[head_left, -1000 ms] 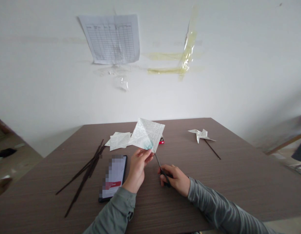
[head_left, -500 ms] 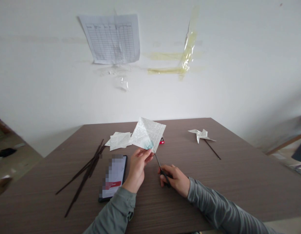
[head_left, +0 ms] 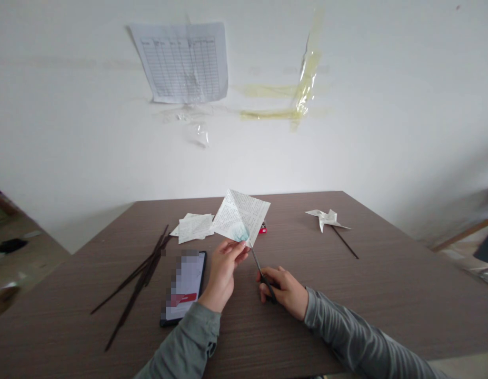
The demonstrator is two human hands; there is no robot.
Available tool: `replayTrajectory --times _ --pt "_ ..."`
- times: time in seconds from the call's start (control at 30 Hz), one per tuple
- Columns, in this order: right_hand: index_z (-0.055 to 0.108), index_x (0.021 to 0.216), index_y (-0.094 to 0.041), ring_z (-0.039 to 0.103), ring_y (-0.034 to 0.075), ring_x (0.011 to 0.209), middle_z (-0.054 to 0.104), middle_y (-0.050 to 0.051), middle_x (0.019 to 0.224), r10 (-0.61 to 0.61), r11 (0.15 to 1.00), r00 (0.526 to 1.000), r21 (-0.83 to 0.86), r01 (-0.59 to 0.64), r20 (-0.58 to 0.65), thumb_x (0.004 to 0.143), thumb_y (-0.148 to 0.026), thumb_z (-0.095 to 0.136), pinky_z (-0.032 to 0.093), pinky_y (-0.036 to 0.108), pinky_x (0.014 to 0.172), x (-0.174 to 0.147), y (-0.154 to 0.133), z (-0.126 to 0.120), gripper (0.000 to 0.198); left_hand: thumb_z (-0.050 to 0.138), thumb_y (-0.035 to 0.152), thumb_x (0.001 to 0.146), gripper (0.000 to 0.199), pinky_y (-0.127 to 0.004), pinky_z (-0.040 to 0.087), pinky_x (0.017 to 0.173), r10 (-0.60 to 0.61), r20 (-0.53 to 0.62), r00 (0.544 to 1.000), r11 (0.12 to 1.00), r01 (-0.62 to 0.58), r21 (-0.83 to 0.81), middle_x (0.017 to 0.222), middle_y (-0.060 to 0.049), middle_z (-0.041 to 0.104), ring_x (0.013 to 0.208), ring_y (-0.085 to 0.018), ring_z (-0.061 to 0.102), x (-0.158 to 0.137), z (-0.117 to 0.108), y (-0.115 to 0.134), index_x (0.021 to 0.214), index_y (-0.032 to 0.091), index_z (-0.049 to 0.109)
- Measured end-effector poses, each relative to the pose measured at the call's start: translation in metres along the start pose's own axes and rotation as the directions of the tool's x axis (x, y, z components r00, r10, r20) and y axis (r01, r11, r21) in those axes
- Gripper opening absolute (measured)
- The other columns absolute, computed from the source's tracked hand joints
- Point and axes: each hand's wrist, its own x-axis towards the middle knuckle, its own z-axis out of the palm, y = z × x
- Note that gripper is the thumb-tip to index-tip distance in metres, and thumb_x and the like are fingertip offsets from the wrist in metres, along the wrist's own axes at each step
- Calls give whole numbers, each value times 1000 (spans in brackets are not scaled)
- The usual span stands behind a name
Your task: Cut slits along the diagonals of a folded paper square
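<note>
Between the thumb and fingers of my left hand (head_left: 223,266) is the lower corner of a square sheet of printed paper (head_left: 244,215). The sheet is tilted above the table, creased along a diagonal, with a bluish stain near the held corner. My right hand (head_left: 285,288) is closed round the dark handles of a pair of scissors (head_left: 258,263). Their thin blades point up and left, and the tip meets the paper at its lower corner, beside my left fingertips. Whether the blades are parted cannot be seen clearly.
On the brown table (head_left: 386,295) lie several paper squares (head_left: 195,227), several dark thin sticks (head_left: 139,284) and a phone (head_left: 186,287) left of my hands. A paper pinwheel (head_left: 326,218) on a stick lies at the right. A small red box (head_left: 263,228) is partly hidden behind the sheet.
</note>
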Motion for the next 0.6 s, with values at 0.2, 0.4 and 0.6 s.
replayTrajectory --times 0.2,0.4,0.6 --pt "72 104 -35 90 40 84 91 4 81 -14 999 1000 -32 14 -18 106 -65 76 56 66 135 0 4 2 30 126 32 56 48 -29 72 79 -1 10 1000 1000 1 6 87 -3 94 82 -21 89 0 0 2 80 22 86" --pt "74 106 -35 90 40 86 92 5 82 3 998 1000 -69 -4 -22 106 -69 77 53 70 139 0 5 3 34 126 34 56 48 -29 71 78 -10 10 1000 999 10 32 88 -5 94 82 -22 90 -1 0 5 84 21 89" --pt "76 109 -35 91 41 88 94 6 84 -4 999 1000 -35 4 -13 107 -73 77 53 68 139 0 8 3 39 128 36 52 52 -28 69 77 -14 25 1000 999 13 31 86 -5 93 81 -21 89 -2 1 7 84 20 90"
